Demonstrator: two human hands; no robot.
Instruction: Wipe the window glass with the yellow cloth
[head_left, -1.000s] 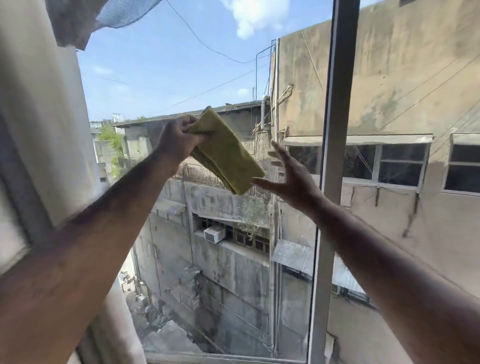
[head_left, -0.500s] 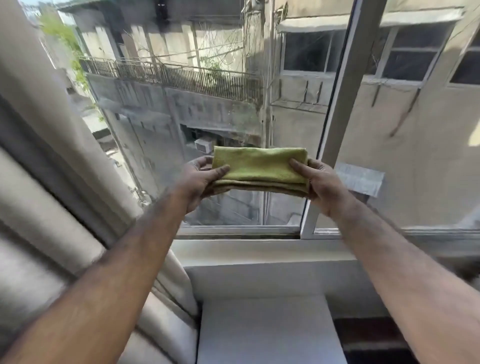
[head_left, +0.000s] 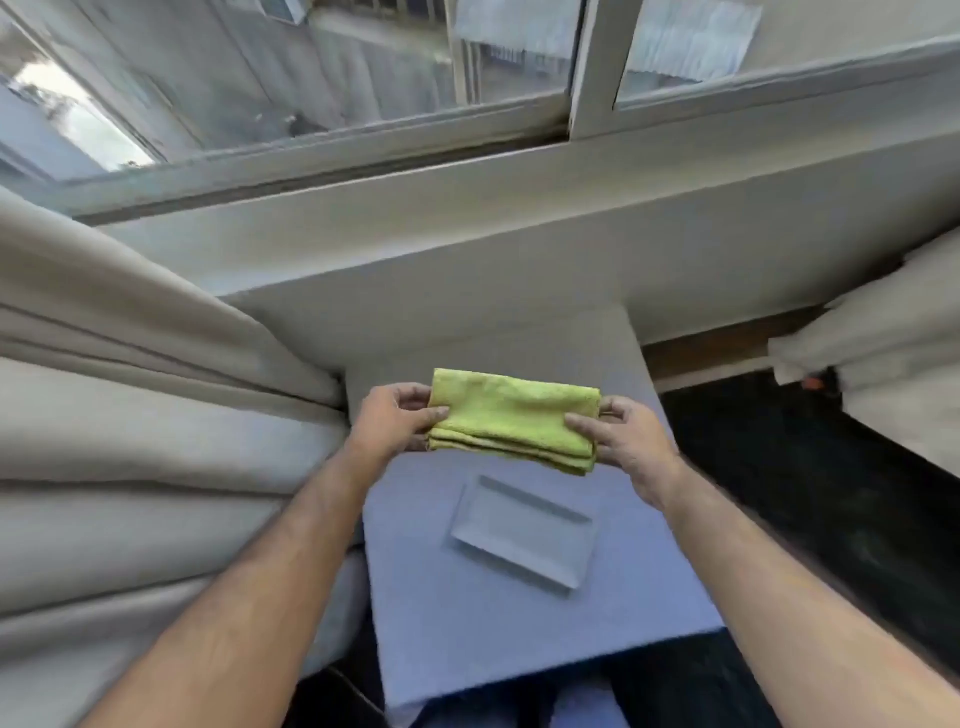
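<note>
The yellow cloth (head_left: 511, 418) is folded into a flat rectangle and held level between both hands above a small table. My left hand (head_left: 392, 421) pinches its left edge with thumb on top. At the cloth's right edge, my right hand (head_left: 623, 439) grips in the same way. The window glass (head_left: 311, 67) lies at the top of the view, well above and beyond the cloth, with its white frame (head_left: 589, 67) dividing two panes.
A small table with a pale blue top (head_left: 519, 623) stands below the hands and carries a shallow rectangular tray (head_left: 522, 532). A beige curtain (head_left: 130, 441) hangs at the left. The white sill ledge (head_left: 467, 228) runs across. A pale cushion (head_left: 893, 353) and dark floor (head_left: 779, 493) lie at the right.
The view has tilted from the panes down to the table. My right hand took hold of the cloth, which is now folded flat, and both hands lowered it away from the glass.
</note>
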